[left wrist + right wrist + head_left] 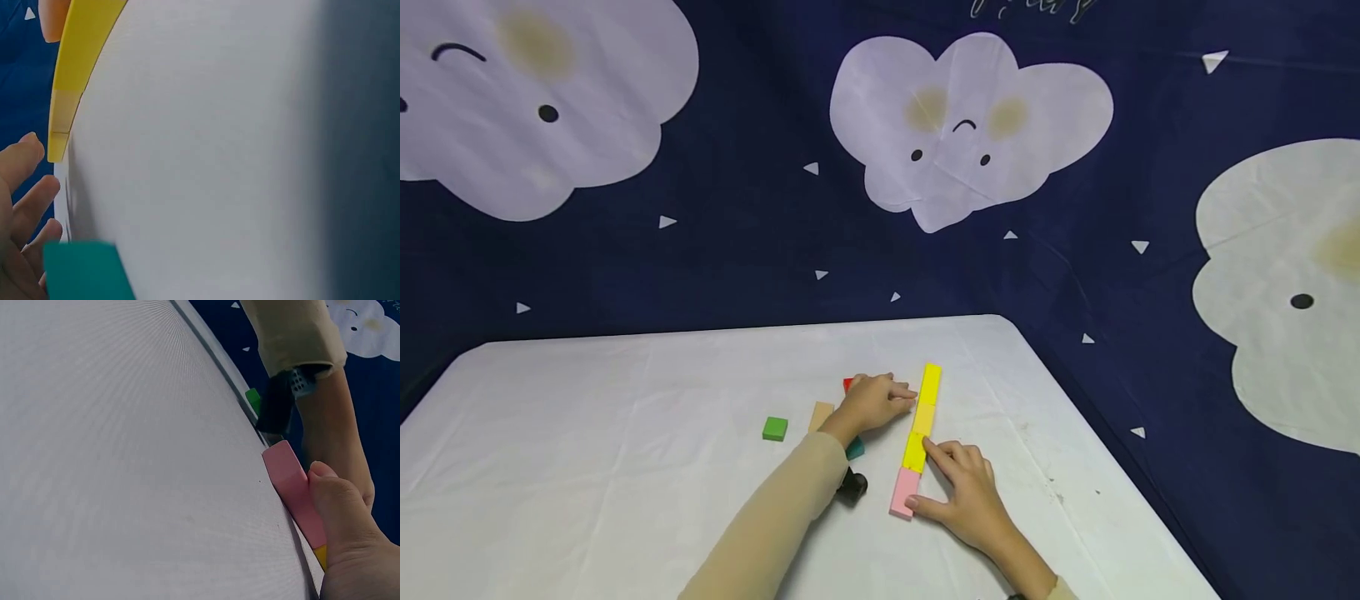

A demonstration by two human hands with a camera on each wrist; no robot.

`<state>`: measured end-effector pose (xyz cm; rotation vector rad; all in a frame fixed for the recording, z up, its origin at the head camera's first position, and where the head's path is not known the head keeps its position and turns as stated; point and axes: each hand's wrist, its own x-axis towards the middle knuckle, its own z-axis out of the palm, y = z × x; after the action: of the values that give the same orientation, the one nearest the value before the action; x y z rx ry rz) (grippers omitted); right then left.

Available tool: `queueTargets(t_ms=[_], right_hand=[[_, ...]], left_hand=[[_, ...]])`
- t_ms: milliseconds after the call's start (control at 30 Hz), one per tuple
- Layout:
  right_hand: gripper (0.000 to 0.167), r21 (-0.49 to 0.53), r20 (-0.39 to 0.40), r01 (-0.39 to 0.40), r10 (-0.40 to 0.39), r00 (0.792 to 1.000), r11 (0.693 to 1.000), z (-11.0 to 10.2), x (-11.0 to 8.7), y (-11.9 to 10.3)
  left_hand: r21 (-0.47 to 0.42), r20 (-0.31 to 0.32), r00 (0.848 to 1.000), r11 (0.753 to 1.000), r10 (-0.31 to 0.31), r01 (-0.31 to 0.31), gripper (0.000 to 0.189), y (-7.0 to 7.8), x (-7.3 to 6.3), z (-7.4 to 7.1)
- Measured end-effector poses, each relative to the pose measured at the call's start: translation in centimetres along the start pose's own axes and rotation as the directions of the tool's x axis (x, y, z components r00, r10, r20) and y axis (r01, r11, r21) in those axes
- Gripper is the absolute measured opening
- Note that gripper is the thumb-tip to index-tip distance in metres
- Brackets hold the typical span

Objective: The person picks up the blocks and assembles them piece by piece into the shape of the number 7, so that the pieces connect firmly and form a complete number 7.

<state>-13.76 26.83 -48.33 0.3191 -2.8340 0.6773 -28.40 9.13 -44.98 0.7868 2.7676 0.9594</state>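
Observation:
A row of end-to-end blocks runs away from me: a pink block (903, 492) nearest, then a yellow block (913, 454), a paler yellow block (923, 419) and another yellow block (930, 382). My right hand (966, 496) is at the row's right side, thumb on the pink block and index fingertip at the near yellow one; the right wrist view shows the thumb (340, 506) along the pink block. Left of the row's far half, my left hand (876, 402) reaches with extended fingers, holding nothing. In the left wrist view its fingers (37, 203) are spread.
Around the left forearm lie a green block (775, 428), a tan block (822, 414), a teal block (855, 448) and a red block (847, 384), the last three partly hidden. A black camera (852, 486) sits under the left wrist. The white table (587, 467) ends at a dark curtain (737, 250).

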Motion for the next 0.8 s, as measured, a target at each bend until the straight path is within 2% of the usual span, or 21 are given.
queueTargets(t_ms=[200, 400, 500, 633, 800], right_hand=[[0.089, -0.009, -0.010, 0.004, -0.005, 1.000, 1.000, 0.2, 0.0, 0.1], [0.081, 0.011, -0.035, 0.026, -0.026, 0.999, 1.000, 0.3, -0.1, 0.2], [0.075, 0.043, -0.057, 0.027, -0.024, 0.998, 0.999, 0.2, -0.1, 0.3], [0.067, 0.093, -0.086, 0.022, -0.014, 0.996, 0.995, 0.0, 0.1, 0.4], [0.059, 0.188, -0.102, 0.023, -0.004, 0.995, 0.982, -0.5, 0.7, 0.8]], left_hand=[[-0.045, -0.056, 0.998, 0.998, 0.040, -0.042, 0.034, -0.3, -1.6, -0.4], [-0.135, -0.127, 0.990, 0.988, 0.054, -0.071, 0.039, -0.2, -4.0, -0.6], [-0.150, -0.155, 0.986, 0.985, 0.066, -0.090, 0.038, -0.1, -5.3, -0.7], [-0.117, -0.157, 0.983, 0.987, 0.094, -0.113, 0.038, 0.2, -6.9, -0.7], [-0.040, -0.119, 0.986, 0.992, 0.117, -0.122, 0.037, 0.9, -8.7, -0.5]])
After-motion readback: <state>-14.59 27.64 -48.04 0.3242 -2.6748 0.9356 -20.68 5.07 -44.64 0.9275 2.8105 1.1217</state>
